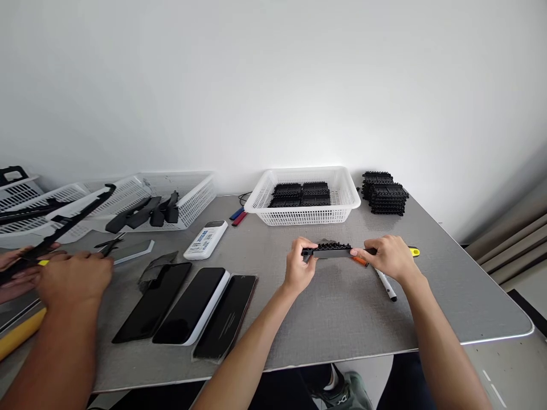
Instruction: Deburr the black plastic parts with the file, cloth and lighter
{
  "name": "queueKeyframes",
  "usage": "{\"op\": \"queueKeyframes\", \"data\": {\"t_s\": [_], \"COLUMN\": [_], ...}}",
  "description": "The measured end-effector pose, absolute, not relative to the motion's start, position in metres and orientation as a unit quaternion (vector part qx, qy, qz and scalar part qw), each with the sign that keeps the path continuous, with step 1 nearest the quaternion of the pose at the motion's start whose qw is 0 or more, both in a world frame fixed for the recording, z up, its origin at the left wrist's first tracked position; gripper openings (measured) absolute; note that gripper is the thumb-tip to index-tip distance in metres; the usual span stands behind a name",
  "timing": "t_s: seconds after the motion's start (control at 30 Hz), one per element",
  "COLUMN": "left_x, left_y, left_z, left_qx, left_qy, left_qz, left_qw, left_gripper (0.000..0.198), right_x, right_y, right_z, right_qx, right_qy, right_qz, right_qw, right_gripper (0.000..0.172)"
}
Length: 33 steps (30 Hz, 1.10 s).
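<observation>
A black plastic part with a row of small teeth along its top is held up over the grey table, level and edge-on. My left hand pinches its left end between thumb and fingers. At its right end, my right hand has the thumb against the part, with the fingers curled. Below the right hand lie a white marker with a black cap and an orange item. The yellow end of a tool shows just beyond that hand.
Similar black parts fill a white basket behind my hands; more are stacked at back right. Three phones and a white device lie left of my forearm. Another person's hands work at far left.
</observation>
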<state>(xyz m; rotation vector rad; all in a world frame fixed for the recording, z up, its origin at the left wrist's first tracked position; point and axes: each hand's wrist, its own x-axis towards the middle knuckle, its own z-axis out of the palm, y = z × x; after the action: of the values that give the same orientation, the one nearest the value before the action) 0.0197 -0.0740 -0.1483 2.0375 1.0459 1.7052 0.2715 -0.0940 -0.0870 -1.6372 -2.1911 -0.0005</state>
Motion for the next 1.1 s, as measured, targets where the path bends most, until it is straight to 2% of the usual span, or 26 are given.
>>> {"op": "queueKeyframes", "data": {"t_s": [0.37, 0.7, 1.1], "left_x": [0.018, 0.016, 0.015], "left_y": [-0.072, -0.07, -0.068], "left_z": [-0.145, -0.141, -0.14], "left_qx": [0.685, 0.652, 0.648], "left_qy": [0.382, 0.408, 0.417], "left_qz": [0.601, 0.611, 0.61], "left_qw": [0.154, 0.184, 0.185], "left_gripper": [0.014, 0.023, 0.022], "right_x": [0.276, 0.29, 0.294], "right_y": [-0.092, -0.088, -0.086], "right_z": [-0.087, -0.085, -0.087], "right_qx": [-0.604, -0.628, -0.635], "right_qy": [-0.772, -0.754, -0.747], "right_qz": [0.002, 0.017, 0.025], "right_qw": [0.201, 0.191, 0.195], "right_gripper": [0.072, 0.072, 0.07]}}
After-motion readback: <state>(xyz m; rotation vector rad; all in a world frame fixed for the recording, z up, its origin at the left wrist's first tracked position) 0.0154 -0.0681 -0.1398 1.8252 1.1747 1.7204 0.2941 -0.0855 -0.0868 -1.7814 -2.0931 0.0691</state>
